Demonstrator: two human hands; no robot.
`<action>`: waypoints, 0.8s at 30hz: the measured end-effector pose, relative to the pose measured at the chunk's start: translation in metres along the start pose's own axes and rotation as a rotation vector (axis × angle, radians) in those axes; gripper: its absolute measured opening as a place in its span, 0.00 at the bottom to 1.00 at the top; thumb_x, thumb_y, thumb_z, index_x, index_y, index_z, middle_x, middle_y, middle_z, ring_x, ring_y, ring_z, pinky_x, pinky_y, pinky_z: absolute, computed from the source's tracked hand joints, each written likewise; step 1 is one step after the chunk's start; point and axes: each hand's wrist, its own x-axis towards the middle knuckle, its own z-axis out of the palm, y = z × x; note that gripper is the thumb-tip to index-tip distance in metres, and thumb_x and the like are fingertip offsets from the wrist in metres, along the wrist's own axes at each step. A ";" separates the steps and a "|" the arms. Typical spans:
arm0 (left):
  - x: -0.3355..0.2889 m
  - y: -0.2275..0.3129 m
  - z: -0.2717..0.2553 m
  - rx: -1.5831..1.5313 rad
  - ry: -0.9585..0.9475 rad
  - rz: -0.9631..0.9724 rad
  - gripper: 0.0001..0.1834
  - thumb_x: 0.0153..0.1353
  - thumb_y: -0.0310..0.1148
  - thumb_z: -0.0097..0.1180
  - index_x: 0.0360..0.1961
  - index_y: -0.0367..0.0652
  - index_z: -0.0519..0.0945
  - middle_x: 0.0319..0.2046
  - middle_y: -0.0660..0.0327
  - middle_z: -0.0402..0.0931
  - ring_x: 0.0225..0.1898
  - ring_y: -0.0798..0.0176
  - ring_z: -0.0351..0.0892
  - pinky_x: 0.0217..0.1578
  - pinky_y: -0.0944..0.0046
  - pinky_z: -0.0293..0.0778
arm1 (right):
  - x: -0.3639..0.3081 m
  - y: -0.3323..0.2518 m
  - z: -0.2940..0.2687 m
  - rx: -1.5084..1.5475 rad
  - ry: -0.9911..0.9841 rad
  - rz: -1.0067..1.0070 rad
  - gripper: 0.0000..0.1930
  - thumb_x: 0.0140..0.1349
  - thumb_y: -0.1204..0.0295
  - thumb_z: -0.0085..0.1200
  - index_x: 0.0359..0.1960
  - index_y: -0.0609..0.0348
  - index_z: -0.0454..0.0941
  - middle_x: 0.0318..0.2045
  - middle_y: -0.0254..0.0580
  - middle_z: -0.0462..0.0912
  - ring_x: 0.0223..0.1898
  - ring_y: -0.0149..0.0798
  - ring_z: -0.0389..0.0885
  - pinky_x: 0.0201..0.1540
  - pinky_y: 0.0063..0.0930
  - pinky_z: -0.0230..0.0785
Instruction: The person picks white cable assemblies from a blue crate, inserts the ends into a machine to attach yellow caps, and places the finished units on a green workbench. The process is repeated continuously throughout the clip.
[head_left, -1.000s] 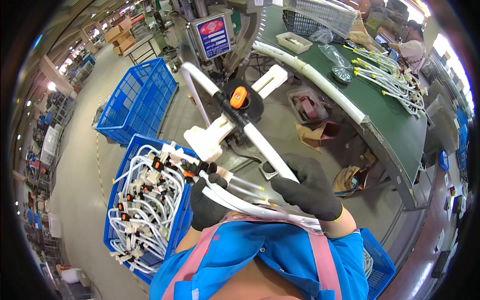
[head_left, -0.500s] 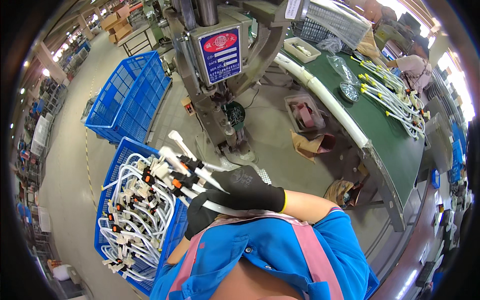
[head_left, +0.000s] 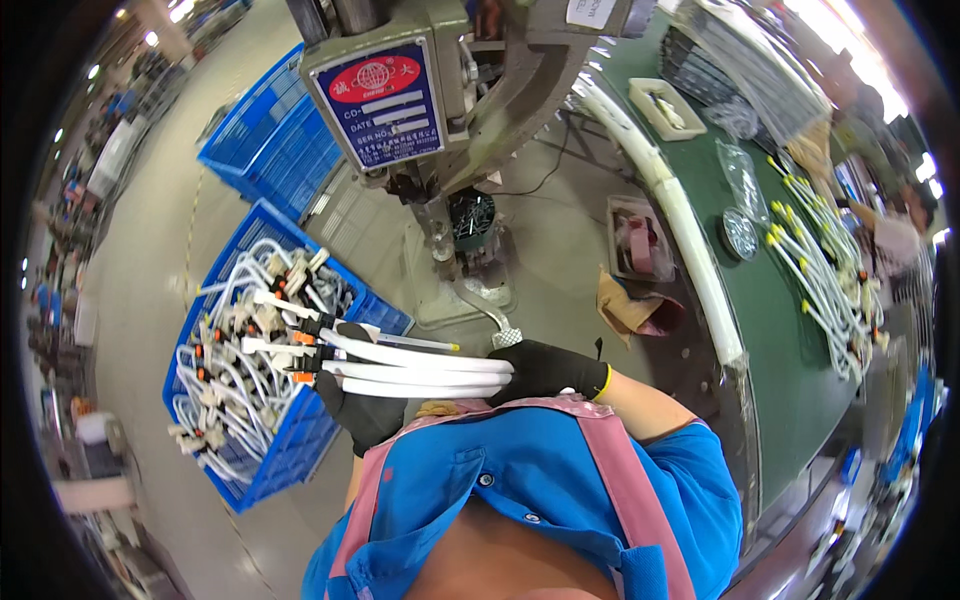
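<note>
Both my hands wear dark gloves and hold a small bundle of white hoses (head_left: 430, 366) in front of my chest. My left hand (head_left: 368, 408) is closed from below around the end with black and orange clips and white connectors. The fingers of my right hand (head_left: 548, 372) wrap the other end, where the hose tips are hidden. A thin white tube with a yellow tip (head_left: 425, 344) runs just beyond the bundle. To the left, a blue crate (head_left: 335, 432) is heaped with similar hoses (head_left: 235, 385), and the bundle's connectors reach over its edge.
A heavy press (head_left: 445, 110) with a knurled handle (head_left: 506, 338) stands ahead of me. Behind the first crate is another blue crate (head_left: 270, 140). On the right, a green table (head_left: 720, 290) bears yellow-tipped hoses (head_left: 825, 265) and a round dish (head_left: 740, 235); a person (head_left: 895, 245) is beyond.
The bundle has swung from tilted to level and lies straighter. My right hand has slid rightward, away from my left hand, to the bundle's end. The view has shifted.
</note>
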 end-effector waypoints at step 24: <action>-0.074 -0.022 0.015 2.664 0.206 0.030 0.30 0.39 0.33 0.71 0.48 0.41 0.77 0.48 0.51 0.75 0.49 0.48 0.74 0.49 0.53 0.70 | 0.107 0.022 0.023 -0.826 -0.108 -0.882 0.14 0.48 0.70 0.54 0.38 0.57 0.74 0.25 0.41 0.77 0.22 0.45 0.78 0.22 0.40 0.67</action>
